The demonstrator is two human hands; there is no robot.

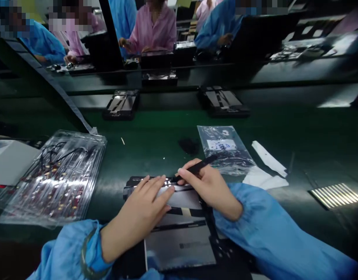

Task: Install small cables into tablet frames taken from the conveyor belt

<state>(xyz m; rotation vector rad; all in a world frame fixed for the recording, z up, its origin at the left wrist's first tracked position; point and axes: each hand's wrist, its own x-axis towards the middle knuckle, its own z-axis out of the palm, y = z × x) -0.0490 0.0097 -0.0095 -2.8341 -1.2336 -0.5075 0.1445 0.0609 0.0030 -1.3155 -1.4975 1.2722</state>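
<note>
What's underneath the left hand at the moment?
Part of the open black device lies there: its far edge and silvery panels show around the left hand. Whatever sits directly beneath the palm is covered, so I can't tell.

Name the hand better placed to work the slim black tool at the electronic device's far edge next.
Probably the right hand: it grips the slim black tool close to that edge, while the left hand lies on the electronic device.

Blk tool (203, 165), blk/gry device (180, 243), blu sleeves (263, 217), dk grn bench (155, 130).
</note>
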